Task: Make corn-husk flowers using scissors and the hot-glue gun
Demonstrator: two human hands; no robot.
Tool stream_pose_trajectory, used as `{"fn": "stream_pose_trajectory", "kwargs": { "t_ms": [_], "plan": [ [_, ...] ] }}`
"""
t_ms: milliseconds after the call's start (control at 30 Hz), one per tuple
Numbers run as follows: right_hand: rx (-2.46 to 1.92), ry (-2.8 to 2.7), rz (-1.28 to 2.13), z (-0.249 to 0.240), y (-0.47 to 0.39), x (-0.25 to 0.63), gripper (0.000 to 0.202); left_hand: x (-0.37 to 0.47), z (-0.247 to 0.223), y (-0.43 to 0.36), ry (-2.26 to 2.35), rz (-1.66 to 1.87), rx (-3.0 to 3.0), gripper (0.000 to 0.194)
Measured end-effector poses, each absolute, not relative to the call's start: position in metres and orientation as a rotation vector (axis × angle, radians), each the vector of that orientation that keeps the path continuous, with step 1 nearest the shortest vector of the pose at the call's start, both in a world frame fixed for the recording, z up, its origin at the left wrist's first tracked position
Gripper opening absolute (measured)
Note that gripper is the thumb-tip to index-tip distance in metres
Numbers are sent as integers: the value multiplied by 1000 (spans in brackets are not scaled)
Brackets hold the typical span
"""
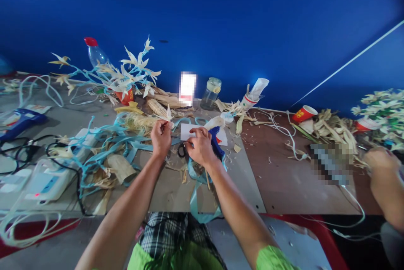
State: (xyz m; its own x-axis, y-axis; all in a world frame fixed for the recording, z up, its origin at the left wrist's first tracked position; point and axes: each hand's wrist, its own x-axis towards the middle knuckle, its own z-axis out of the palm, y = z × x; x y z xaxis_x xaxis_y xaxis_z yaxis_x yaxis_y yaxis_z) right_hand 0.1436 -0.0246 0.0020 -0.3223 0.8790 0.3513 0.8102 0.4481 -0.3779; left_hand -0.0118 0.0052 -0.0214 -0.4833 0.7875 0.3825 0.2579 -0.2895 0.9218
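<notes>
My left hand (161, 137) is closed, its thumb and fingertips pinching a small pale corn-husk flower (168, 114) whose petals point up. To its right, my right hand (202, 146) hovers over a white sheet of paper (186, 129), fingers bent and apart, with nothing visible in them. Just left of that hand lies a black ring-shaped handle (182, 150), perhaps of scissors. Close by its right side is a blue glue gun (217, 143), partly hidden behind the hand. Light-blue ribbon (196, 198) trails below and hangs over the table's front edge.
Husk flowers on blue stems (135, 62) stand in a red cup (125, 96). A power strip (53, 181), cables and another blue glue gun (23, 120) crowd the left. A jar (211, 93) stands behind. At right are a phone (330, 162) and another person's hand (383, 160).
</notes>
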Motion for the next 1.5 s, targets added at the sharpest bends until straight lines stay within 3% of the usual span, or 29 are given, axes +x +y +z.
{"fn": "stream_pose_trajectory", "kwargs": {
  "t_ms": [400, 700, 1200, 1500],
  "plan": [
    [-1612, -2035, 49, -4, -21, 146, 40, -11, -25, 8, 1580, 1803, 1289, 11],
    [-1607, -2034, 78, -12, -12, 149, 30, -4, -18, 2, 1491, 1671, 1374, 13],
    [-1846, -2103, 45, -16, -2, 131, 40, -3, -22, 2, 1523, 1602, 1431, 14],
    [-1849, -2304, 53, -4, 11, 129, 29, -3, -22, 2, 1531, 1601, 1392, 19]
  ]
}}
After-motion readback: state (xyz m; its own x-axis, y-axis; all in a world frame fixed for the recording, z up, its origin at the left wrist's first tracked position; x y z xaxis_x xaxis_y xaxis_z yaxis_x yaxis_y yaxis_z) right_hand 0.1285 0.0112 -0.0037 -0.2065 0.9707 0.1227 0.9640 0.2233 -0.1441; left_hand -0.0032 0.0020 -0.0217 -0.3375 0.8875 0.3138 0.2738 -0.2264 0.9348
